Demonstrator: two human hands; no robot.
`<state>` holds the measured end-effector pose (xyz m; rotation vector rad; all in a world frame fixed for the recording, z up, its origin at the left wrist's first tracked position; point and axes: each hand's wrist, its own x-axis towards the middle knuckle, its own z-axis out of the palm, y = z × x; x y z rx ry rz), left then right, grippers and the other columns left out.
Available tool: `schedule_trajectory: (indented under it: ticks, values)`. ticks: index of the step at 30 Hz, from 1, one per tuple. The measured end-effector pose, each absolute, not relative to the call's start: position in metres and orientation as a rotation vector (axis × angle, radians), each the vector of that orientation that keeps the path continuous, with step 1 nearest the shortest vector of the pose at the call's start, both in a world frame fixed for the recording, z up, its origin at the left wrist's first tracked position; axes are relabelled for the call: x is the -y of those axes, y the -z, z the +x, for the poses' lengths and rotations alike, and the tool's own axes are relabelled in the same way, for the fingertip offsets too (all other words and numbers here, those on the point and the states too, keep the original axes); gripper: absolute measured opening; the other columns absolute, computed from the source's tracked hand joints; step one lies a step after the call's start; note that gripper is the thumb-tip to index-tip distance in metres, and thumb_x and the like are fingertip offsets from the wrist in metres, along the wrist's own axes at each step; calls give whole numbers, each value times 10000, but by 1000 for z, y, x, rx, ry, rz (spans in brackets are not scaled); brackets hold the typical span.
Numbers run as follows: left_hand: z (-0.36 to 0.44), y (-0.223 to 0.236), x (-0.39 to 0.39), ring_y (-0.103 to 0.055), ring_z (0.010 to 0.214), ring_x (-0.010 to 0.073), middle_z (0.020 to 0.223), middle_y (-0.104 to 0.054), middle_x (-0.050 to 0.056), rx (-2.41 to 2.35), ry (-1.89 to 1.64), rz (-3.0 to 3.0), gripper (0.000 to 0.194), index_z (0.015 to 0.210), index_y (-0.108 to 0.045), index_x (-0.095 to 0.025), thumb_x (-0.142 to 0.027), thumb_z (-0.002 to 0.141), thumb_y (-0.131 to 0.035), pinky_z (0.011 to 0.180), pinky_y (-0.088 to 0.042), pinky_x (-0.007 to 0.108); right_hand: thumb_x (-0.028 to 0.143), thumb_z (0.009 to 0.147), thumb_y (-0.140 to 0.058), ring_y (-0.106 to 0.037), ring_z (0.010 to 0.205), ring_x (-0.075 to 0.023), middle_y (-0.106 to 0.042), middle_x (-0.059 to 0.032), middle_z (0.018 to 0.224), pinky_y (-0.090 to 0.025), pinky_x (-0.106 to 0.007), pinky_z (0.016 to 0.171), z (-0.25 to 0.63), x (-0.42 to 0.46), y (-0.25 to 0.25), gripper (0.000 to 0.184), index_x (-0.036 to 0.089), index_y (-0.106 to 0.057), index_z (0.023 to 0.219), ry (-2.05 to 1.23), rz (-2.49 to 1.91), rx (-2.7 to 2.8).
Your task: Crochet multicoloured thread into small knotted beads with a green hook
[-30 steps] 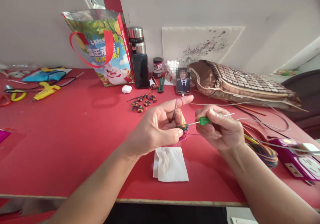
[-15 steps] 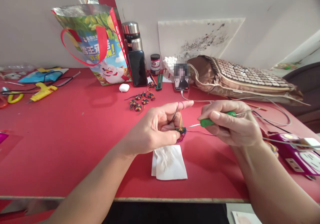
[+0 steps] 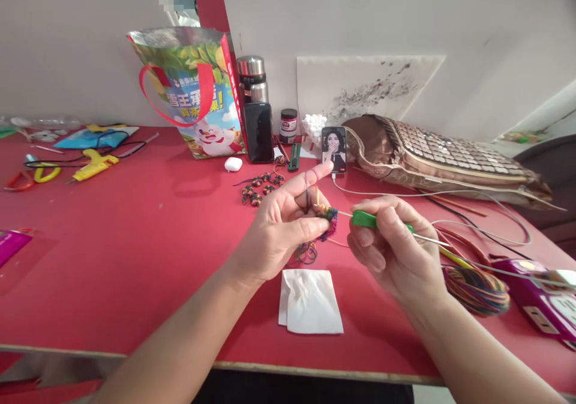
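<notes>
Past the tissue [image 3: 312,305] near the bench's [image 3: 180,308] front edge, the left hand [image 3: 281,230] pinches the crocheted piece [image 3: 333,218], yarn [image 3: 307,189] over its forefinger. The right hand [image 3: 398,245], gripping the hook [image 3: 363,219], has closed in on it, suggesting a deeper insertion. Small knots [image 3: 256,200] lie toward the back edge.

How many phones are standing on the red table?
2. The dark-screened phone stands beside the printed bag; the lit phone stands at the brown bag's left end. Others could be hidden behind things.

The tool handle [image 3: 363,218] looks smooth plastic, the crochet [image 3: 333,221] rough yarn.
</notes>
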<state>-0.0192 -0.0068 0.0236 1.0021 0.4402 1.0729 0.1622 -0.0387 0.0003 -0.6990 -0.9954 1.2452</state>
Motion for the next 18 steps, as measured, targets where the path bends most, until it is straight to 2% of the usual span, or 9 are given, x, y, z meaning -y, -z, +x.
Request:
schedule_trajectory:
  ticks: [4,6,8,10,13,15,18]
  values:
    - [-18,-22,9,-555,724,101,859,-621,-19,-447,-1058,994,614,1374,-751,-228,-126,780,-867,652,-489,227,409,976,-808,-525,444,-94,-697,-7,672,-438,-235,403,154,49,4,157,266,-855,1019,-1116,-699,1065]
    - [-18,-22,11,-571,711,107,868,-625,-19,-465,-1017,1001,652,1427,-721,-241,-135,799,-860,650,-494,246,410,960,-828,-605,508,-136,-729,-28,714,-498,-275,449,153,53,4,180,275,-861,1074,-1035,-730,1126]
    - [-18,-23,12,-563,688,107,857,-626,-19,-479,-984,1014,687,1470,-694,-241,-136,811,-853,623,-467,250,444,935,-848,-613,514,-151,-733,-34,718,-505,-295,455,154,52,2,231,268,-866,1084,-1044,-752,1138]
    - [-19,-23,12,-545,672,105,827,-623,-20,-480,-961,1033,703,1485,-687,-233,-135,810,-855,586,-423,241,500,940,-829,-515,426,-108,-696,-15,648,-417,-257,394,157,47,0,262,250,-875,1004,-1176,-736,1063]
    - [-20,-23,11,-566,699,113,811,-626,-15,-458,-921,1054,692,1476,-701,-219,-140,808,-862,592,-424,233,557,935,-813,-251,316,-23,-564,43,498,-216,-185,319,167,32,-2,361,213,-857,836,-1468,-637,930]
    - [-20,-22,12,-593,737,119,818,-621,-14,-430,-883,1046,681,1457,-722,-218,-125,798,-864,659,-475,238,557,920,-825,-138,302,-5,-490,77,453,-172,-165,296,174,22,0,382,199,-839,790,-1630,-581,917]
    - [-19,-19,13,-584,744,107,834,-604,-18,-408,-815,1031,664,1435,-746,-242,-96,797,-857,715,-502,242,559,907,-831,-72,293,3,-423,104,422,-142,-141,277,180,14,4,398,194,-824,748,-1790,-543,912]
